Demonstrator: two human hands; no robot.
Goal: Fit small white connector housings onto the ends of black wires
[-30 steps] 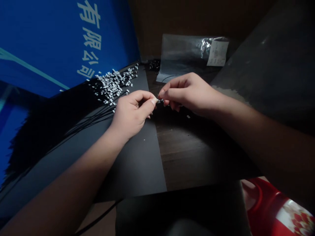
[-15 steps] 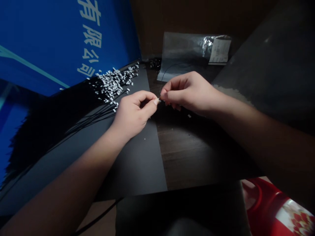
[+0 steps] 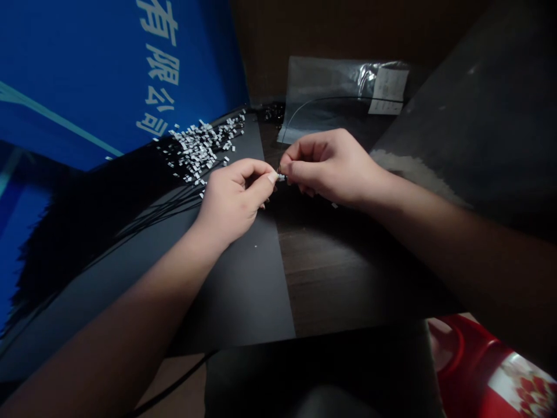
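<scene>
My left hand [image 3: 235,194] and my right hand [image 3: 331,165] meet fingertip to fingertip above the dark table. Both are closed in a pinch. Between them sits a tiny white piece [image 3: 281,177], held by the left thumb and finger. The right hand pinches the end of a thin black wire [image 3: 304,104] that arcs up and to the right over a plastic bag. A heap of small white pieces [image 3: 198,148] lies just left of my left hand on a black sheet [image 3: 243,284].
A bundle of thin black wires [image 3: 143,209] runs along the black sheet at left. A clear plastic bag with a white label [image 3: 339,96] lies at the back. A blue board with white characters [image 3: 108,69] stands at left. A red packet [image 3: 487,371] sits at the bottom right.
The black wire in my right hand has swung up and out to the right over the bag. Both hands have stayed pinched together at nearly the same spot.
</scene>
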